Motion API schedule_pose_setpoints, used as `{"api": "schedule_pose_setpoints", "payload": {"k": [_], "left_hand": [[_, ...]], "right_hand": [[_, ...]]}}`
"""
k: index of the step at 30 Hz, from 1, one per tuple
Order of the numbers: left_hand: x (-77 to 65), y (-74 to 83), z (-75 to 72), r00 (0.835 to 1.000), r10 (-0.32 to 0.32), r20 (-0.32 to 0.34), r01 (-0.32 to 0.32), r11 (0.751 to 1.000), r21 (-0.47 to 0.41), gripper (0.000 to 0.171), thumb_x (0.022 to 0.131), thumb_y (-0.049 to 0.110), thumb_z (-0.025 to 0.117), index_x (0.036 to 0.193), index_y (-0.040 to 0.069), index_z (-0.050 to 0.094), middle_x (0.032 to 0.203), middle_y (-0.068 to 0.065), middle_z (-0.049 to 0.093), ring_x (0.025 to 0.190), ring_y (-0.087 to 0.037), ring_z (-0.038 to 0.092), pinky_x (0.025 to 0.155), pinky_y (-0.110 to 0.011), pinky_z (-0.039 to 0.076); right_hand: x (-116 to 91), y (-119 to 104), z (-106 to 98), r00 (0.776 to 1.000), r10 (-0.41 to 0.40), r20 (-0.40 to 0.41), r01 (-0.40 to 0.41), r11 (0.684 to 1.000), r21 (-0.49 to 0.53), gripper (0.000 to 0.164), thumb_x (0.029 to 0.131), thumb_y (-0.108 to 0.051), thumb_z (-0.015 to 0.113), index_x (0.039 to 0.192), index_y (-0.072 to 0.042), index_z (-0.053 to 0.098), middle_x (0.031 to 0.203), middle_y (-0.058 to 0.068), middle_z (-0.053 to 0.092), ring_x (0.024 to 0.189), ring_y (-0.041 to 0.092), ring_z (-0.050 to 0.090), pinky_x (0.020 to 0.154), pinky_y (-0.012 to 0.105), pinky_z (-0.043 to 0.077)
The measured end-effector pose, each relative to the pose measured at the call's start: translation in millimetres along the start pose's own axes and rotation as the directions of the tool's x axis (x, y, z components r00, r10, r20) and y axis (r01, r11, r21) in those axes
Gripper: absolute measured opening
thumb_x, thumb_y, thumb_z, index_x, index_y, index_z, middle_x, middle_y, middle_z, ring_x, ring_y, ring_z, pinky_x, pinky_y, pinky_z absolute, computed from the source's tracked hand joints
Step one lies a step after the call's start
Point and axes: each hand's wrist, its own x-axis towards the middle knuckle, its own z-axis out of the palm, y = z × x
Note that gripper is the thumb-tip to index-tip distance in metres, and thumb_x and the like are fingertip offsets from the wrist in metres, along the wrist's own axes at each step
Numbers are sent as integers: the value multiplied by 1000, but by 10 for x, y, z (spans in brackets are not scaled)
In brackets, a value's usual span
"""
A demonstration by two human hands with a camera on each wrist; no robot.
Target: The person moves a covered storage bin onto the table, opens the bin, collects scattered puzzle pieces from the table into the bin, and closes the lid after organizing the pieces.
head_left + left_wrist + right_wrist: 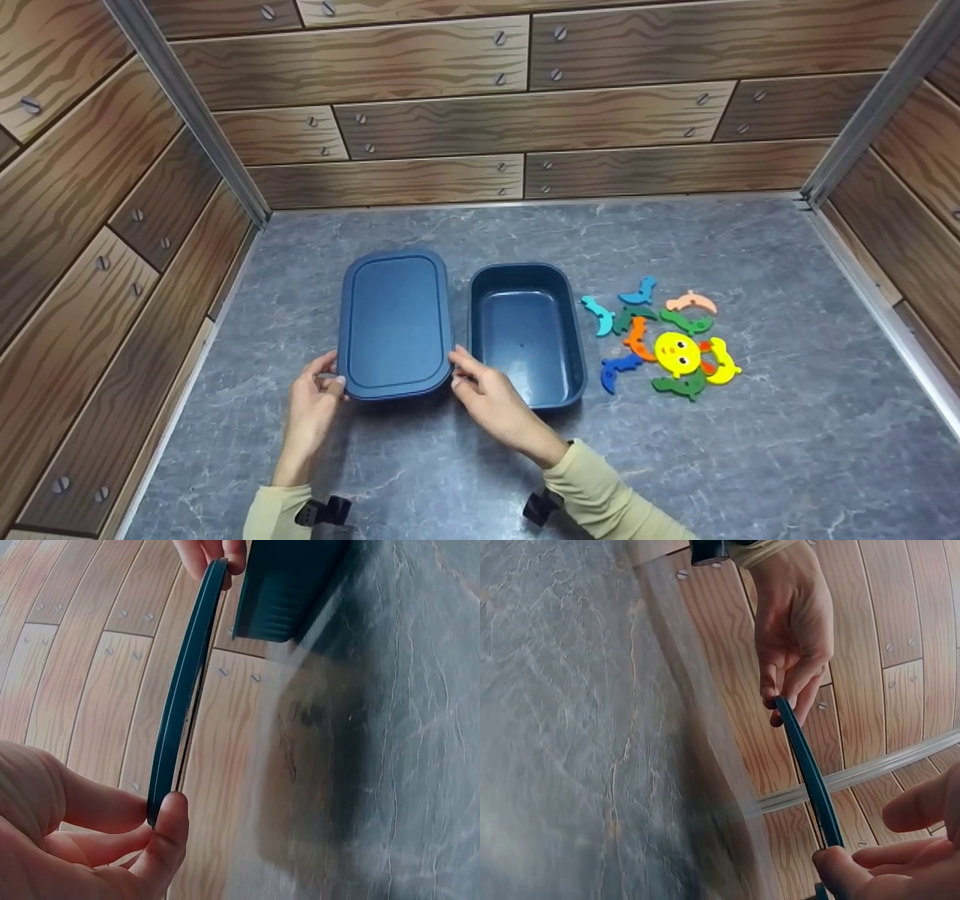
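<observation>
Above the tabletop (795,450), my left hand (313,401) and my right hand (495,401) pinch the blue lid (395,322) by its opposite edges. Beside it stands the uncovered blue box (521,319).

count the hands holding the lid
2: the left hand at the near left corner of the lid, the right hand at its right edge, toward the near end.

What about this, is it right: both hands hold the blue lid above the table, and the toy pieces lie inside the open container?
Not quite: the toy pieces lie on the table, to the right of the open container, not inside it, as the head view shows. The left hand and right hand do hold the blue lid above the table.
</observation>
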Motion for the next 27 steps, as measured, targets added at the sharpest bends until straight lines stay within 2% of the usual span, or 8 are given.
{"api": "schedule_pose_setpoints", "payload": {"k": [5, 8, 13, 18, 21, 27], "left_hand": [[3, -55, -46, 1000, -5, 2, 5, 996, 86, 43, 91, -12, 51, 133, -18, 48, 111, -27, 56, 77, -18, 58, 62, -26, 54], [7, -108, -60, 1000, -6, 1, 6, 994, 108, 42, 91, -12, 51, 133, -18, 49, 111, -28, 57, 80, -23, 59, 63, -28, 55], [17, -209, -58, 1000, -9, -19, 12, 986, 163, 42, 90, -12, 51, 132, -16, 51, 110, -27, 58, 82, -25, 61, 63, -28, 54], [30, -302, -41, 999, -31, -8, 32, 985, 167, 43, 92, -11, 49, 134, -16, 48, 114, -28, 56, 83, -25, 60, 63, -27, 54], [39, -342, -26, 999, -43, 1, 42, 987, 156, 43, 92, -12, 48, 135, -17, 46, 115, -29, 55, 83, -26, 60, 63, -25, 53], [89, -410, 17, 999, -47, 15, 45, 990, 135, 42, 92, -13, 47, 134, -17, 46, 114, -30, 55, 88, -30, 60, 63, -23, 52]], "right_hand": [[-7, -7, 75, 997, 58, 57, -60, 998, 29, 52, 100, -10, 50, 146, 10, 36, 158, 22, 22, 136, 31, 40, 106, 33, 38], [-11, -10, 126, 993, 83, 86, -87, 995, 47, 57, 99, -13, 52, 148, 9, 32, 159, 22, 16, 135, 33, 41, 104, 30, 39], [-12, -12, 212, 988, 96, 118, -89, 994, -67, 60, 101, -18, 51, 150, 8, 28, 159, 26, 12, 133, 31, 44, 103, 29, 39], [-16, 21, 274, 982, 134, 133, -108, 976, -187, 67, 101, -29, 52, 152, 6, 25, 159, 25, 9, 129, 31, 50, 104, 33, 39], [-16, 46, 298, 979, 152, 137, -120, 968, -220, 72, 100, -34, 54, 152, 6, 24, 159, 23, 7, 127, 30, 52, 104, 34, 39], [-4, 92, 321, 980, 153, 130, -118, 963, -244, 74, 98, -33, 57, 150, 9, 26, 158, 27, 7, 123, 32, 55, 101, 33, 42]]}}
